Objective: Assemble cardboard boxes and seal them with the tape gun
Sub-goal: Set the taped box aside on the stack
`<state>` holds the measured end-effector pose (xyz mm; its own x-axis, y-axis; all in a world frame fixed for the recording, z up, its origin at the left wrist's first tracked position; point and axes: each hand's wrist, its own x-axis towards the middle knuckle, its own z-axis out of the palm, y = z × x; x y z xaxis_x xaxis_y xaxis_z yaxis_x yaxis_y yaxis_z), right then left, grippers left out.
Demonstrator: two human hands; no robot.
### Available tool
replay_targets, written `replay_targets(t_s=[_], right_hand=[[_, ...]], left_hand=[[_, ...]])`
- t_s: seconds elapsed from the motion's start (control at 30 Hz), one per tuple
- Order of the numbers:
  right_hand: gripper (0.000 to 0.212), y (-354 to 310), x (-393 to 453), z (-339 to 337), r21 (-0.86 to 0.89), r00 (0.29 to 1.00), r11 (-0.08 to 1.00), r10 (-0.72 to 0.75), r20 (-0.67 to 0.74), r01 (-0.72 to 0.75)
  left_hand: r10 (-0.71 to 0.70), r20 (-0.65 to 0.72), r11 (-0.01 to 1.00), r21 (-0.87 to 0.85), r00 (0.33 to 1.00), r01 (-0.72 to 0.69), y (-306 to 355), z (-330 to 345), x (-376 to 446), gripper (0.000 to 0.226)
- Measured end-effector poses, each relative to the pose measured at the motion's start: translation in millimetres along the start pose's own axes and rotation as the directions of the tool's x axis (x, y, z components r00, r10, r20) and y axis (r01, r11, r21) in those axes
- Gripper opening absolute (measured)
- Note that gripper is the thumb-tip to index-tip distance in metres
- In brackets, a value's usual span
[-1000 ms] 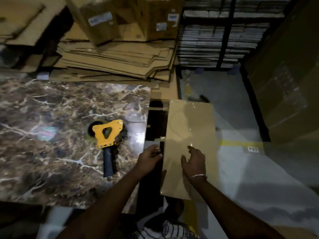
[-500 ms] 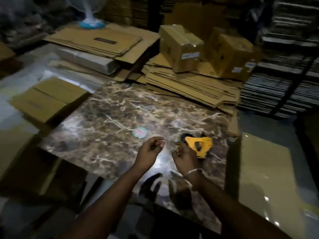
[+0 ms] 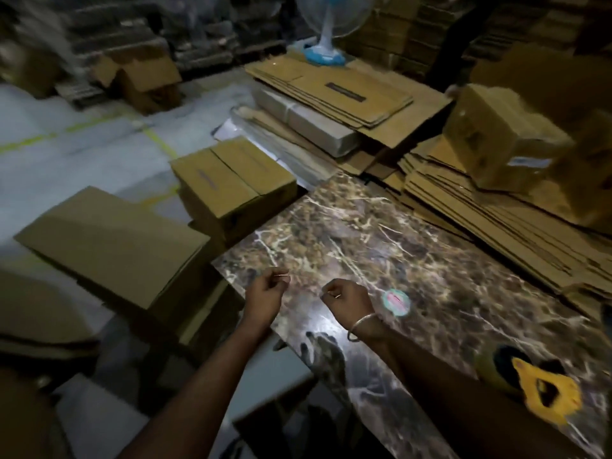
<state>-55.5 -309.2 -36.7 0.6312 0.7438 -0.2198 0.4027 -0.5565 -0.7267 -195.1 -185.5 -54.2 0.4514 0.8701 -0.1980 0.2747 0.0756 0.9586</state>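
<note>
My left hand [image 3: 265,293] and my right hand [image 3: 349,301] hover over the near left corner of the dark marble tabletop [image 3: 397,246], fingers loosely curled, holding nothing. The yellow tape gun [image 3: 543,392] lies on the tabletop at the lower right, well away from both hands. A closed cardboard box [image 3: 231,187] stands on the floor just left of the table. A flattened carton [image 3: 112,243] lies in front of it. A stack of flat cartons [image 3: 496,220] borders the table's far right edge.
More flat cartons [image 3: 334,87] are piled behind the table, with a fan [image 3: 326,31] standing on them. Assembled boxes [image 3: 496,137] sit on the right stack. An open box [image 3: 145,77] rests on the grey floor [image 3: 66,150] at the far left.
My view has swung left, away from the carton on the right. Both hands left that carton and now hover empty over the table. The tape gun now appears at the lower right.
</note>
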Motion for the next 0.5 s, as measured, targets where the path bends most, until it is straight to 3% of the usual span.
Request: replay_targets(t_s=[0.37,0.5], right_hand=[[0.014,-105,154,90,-0.089,0.960,0.991,-0.076,0.270,0.103],[0.017,-142,190,124,-0.111,0.937,0.986,-0.081,0.341,0.125]], left_hand=[[-0.192,-0.305,0.981,-0.068,0.933,0.180,-19,-111,92,0.013],[-0.248,-0.360,0.966,-0.020,0.899,0.259,-24,-156,124,0.018]])
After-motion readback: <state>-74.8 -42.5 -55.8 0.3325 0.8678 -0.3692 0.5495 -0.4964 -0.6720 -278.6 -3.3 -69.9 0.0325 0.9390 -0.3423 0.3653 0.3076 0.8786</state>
